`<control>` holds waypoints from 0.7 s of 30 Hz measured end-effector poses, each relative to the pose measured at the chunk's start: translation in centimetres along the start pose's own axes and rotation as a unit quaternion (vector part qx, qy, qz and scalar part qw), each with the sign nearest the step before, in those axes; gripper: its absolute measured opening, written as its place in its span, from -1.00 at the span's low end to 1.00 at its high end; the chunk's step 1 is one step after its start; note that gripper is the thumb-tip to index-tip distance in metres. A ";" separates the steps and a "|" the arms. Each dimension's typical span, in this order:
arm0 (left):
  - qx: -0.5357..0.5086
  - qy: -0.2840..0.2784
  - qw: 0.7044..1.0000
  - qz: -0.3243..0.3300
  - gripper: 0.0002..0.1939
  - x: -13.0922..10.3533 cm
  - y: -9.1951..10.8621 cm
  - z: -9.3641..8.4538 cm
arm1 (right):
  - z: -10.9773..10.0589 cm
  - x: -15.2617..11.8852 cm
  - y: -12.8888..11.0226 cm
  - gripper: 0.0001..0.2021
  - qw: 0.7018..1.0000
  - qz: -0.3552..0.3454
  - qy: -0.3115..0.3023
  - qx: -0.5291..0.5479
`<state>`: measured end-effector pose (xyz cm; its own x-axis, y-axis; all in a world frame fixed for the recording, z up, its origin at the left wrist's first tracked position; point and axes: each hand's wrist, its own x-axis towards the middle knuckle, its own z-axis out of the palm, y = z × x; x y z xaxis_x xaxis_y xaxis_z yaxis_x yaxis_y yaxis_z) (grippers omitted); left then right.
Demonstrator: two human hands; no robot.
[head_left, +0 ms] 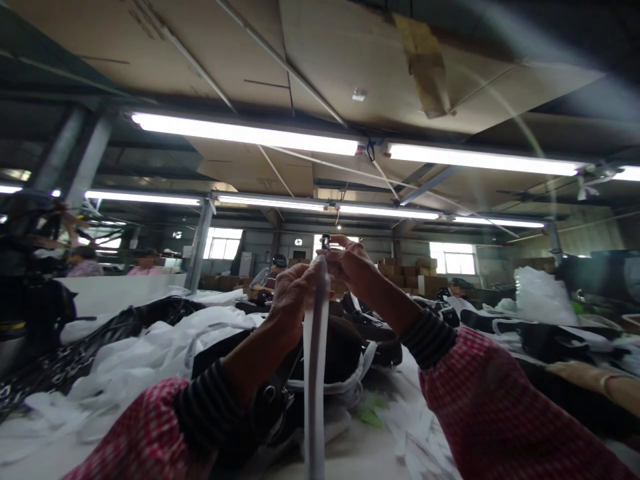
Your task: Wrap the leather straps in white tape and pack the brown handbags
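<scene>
Above the cluttered worktable (pixel 350 453), both hands are raised close together: left hand (pixel 293 300) is closed around a white strap (pixel 316 347) that hangs straight down, right hand (pixel 353 263) pinches a small dark metal clip (pixel 325 241) at its top end (detail blurred). Black bags (pixel 345 347) and white fabric (pixel 145 353) lie beneath; another person (pixel 270 272) sits far behind.

Strap (pixel 316 347): white, plain, w/ small dark metal clip (pixel 325 241) at top; sleeves (pixel 493 413): red-and-white check, cuffs (pixel 429 339) dark w/ thin grey stripes; cloth pile (pixel 150 353): white, mixed w/ black bags (pixel 350 347); patterned fabric (pixel 75 360) at left: black w/ white print; scrap (pixel 370 417) on table: pale green; table (pixel 360 453): off-white; plastic bag (pixel 543 293) at right: clear-white; boxes (pixel 425 270) far back: brown; ceiling panels (pixel 325 60): tan cardboard; tube lights (pixel 245 133): bright white.
</scene>
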<state>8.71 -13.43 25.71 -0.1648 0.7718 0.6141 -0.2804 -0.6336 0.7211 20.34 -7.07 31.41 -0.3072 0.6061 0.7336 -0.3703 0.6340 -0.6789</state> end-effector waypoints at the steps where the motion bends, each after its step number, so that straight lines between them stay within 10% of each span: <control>1: -0.008 -0.011 1.000 -0.007 -0.70 -0.4 -0.7 -0.4 | 0.0 -0.6 0.6 -0.64 1.000 -0.005 0.002 -0.004; 12: -0.030 -0.027 0.997 -0.067 -0.67 -0.4 -4.5 -1.2 | -1.8 -1.9 2.3 -0.61 0.997 0.018 0.046 -0.061; 21: -0.049 0.029 0.998 -0.028 -0.70 -0.5 -3.9 -1.4 | -1.0 -8.7 6.9 -0.66 0.988 0.131 -0.076 0.036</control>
<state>8.54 -11.32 22.15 -0.1994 0.8097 0.5519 -0.3814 -0.5829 0.7174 21.36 -7.51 20.31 -0.5270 0.6622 0.5327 -0.3202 0.4259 -0.8462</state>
